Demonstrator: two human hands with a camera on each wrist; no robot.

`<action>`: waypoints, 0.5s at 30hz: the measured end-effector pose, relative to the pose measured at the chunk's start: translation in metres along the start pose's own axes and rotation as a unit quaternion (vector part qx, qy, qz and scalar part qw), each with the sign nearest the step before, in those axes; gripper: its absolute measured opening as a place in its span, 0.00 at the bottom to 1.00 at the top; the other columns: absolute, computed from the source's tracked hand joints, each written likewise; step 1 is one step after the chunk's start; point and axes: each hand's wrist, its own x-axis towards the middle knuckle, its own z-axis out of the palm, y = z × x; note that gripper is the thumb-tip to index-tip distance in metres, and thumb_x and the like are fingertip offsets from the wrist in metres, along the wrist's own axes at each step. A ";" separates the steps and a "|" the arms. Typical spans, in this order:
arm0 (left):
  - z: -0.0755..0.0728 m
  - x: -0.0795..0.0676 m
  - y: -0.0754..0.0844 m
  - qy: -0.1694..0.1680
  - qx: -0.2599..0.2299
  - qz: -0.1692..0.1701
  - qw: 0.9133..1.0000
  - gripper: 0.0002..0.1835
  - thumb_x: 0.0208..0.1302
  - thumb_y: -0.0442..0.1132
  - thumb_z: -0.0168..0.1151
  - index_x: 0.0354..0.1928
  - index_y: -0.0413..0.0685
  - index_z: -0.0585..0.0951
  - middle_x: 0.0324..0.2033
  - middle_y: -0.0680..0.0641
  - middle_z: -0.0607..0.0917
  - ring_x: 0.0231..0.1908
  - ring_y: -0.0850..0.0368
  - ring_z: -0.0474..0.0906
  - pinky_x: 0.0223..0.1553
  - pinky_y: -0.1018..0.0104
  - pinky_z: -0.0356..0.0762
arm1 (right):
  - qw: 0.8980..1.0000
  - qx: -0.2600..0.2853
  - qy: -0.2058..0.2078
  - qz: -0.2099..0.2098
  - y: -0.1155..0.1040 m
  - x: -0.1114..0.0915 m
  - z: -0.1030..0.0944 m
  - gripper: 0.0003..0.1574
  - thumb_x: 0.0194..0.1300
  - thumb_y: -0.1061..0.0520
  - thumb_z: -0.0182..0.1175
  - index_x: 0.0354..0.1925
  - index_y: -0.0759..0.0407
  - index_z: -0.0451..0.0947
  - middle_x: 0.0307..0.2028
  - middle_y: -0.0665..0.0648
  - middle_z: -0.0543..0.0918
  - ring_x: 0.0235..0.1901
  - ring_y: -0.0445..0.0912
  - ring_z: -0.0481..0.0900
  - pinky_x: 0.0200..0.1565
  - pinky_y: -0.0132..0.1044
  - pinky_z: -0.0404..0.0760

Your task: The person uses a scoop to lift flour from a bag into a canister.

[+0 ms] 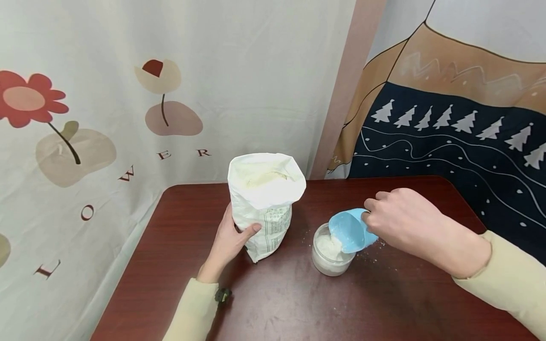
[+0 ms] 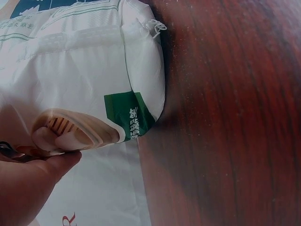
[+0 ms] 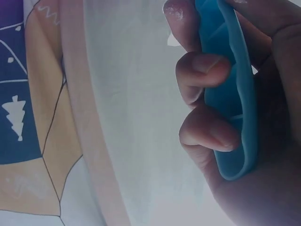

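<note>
A white bag of flour-like powder (image 1: 277, 227) stands open-topped on the table, its rim folded outward. My left hand (image 1: 226, 239) grips the bag's left side, the thumb across its front. Green and dark printing shows on the bag in the left wrist view. My right hand (image 1: 405, 220) holds a light blue scoop (image 1: 350, 232) by its handle, fingers curled round it in the right wrist view. The scoop is tipped over a clear round jar (image 1: 332, 269), and white powder (image 1: 330, 246) lies at its lip and in the jar.
The dark red-brown table (image 1: 170, 265) has specks of powder scattered around the jar. A light curtain (image 1: 256, 85) with flower prints hangs behind, and a dark tree-patterned cloth (image 1: 448, 147) hangs at the right. A small dark object (image 1: 222, 295) sits at the left sleeve.
</note>
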 end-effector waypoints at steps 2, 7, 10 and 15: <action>0.000 0.000 0.000 0.000 0.000 0.000 1.000 0.54 0.57 0.65 0.75 0.78 0.50 0.60 0.70 0.44 0.70 0.68 0.46 0.68 0.68 0.43 0.64 | 1.000 -0.007 0.004 -0.003 -0.001 -0.001 -0.001 0.19 0.33 0.67 0.86 0.22 0.55 0.85 0.20 0.53 0.80 0.18 0.45 0.72 0.18 0.35 0.71; 0.000 0.000 0.002 0.000 -0.002 0.000 1.000 0.54 0.56 0.64 0.76 0.78 0.50 0.60 0.70 0.44 0.70 0.68 0.46 0.68 0.68 0.43 0.63 | 1.000 -0.014 0.001 -0.004 -0.001 -0.003 -0.003 0.20 0.33 0.66 0.87 0.24 0.55 0.86 0.22 0.54 0.81 0.20 0.46 0.73 0.20 0.34 0.72; 0.000 0.000 0.001 0.000 0.000 -0.003 1.000 0.54 0.57 0.64 0.76 0.78 0.50 0.60 0.70 0.44 0.70 0.68 0.46 0.68 0.68 0.43 0.63 | 1.000 -0.017 -0.001 -0.007 -0.002 -0.003 -0.003 0.21 0.33 0.65 0.88 0.26 0.55 0.87 0.24 0.54 0.82 0.21 0.46 0.74 0.22 0.34 0.72; 0.000 0.000 -0.001 -0.001 0.002 -0.003 1.000 0.54 0.57 0.64 0.75 0.78 0.50 0.61 0.70 0.44 0.70 0.68 0.46 0.68 0.68 0.44 0.64 | 1.000 -0.024 0.000 -0.011 -0.002 -0.004 -0.002 0.21 0.33 0.66 0.87 0.27 0.56 0.88 0.24 0.54 0.81 0.22 0.47 0.74 0.22 0.34 0.72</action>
